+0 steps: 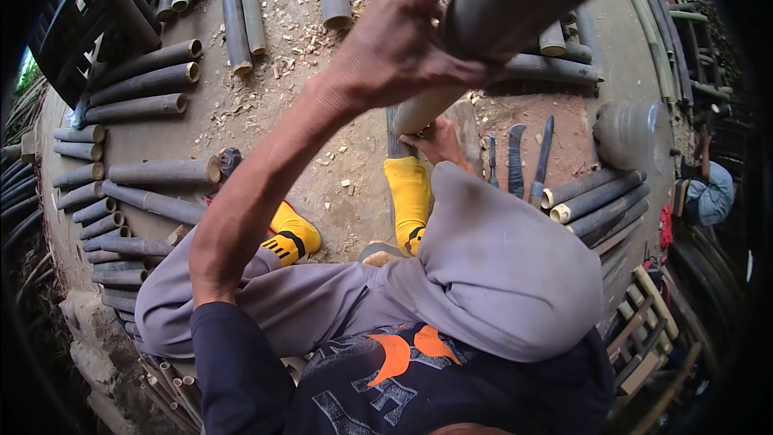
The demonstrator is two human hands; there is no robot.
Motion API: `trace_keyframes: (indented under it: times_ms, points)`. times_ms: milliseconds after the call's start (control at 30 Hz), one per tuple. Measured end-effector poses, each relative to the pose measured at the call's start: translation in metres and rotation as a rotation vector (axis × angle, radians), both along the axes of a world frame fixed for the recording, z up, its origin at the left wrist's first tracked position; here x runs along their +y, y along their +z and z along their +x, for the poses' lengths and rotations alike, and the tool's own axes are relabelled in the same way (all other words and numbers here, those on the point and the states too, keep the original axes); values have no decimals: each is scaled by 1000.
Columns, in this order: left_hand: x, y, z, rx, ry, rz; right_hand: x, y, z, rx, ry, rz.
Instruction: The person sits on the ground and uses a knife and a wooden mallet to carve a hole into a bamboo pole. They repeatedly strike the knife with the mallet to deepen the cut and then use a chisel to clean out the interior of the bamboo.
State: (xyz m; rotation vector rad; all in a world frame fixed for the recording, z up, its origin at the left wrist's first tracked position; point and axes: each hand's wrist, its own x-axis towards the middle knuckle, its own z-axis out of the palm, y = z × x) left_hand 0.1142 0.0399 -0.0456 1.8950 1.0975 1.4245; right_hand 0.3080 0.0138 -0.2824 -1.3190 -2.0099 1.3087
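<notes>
A thick bamboo tube (515, 4), dark along its upper length and paler at its lower end, slants up toward the top right. My left hand (394, 44) wraps its fingers round it, with the thumb along the near side. At the pale lower end, my right hand (441, 143) grips the tube; my raised knee hides the wrist and forearm. Below that end, a dark bamboo piece (396, 145) stands in line with my foot in a yellow sock (407, 201). My other yellow-socked foot (294, 234) rests on the ground to the left.
Several blades, among them a curved knife (516, 157) and a long knife (543, 157), lie to the right. Beyond are cut bamboo tubes (596, 197) and a clear plastic jug (632, 135). More tubes (153, 79) line the left; wood chips (278, 80) litter the ground. Another person (713, 193) sits far right.
</notes>
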Motion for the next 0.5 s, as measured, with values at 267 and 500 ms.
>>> trace_keyframes:
  times_ms: [267,500]
  points:
    - [-16,5,16,-90,-15,-66,73,173,29,-335,169,472]
    - [-28,12,14,-15,0,-233,100,360,123,-493,77,743]
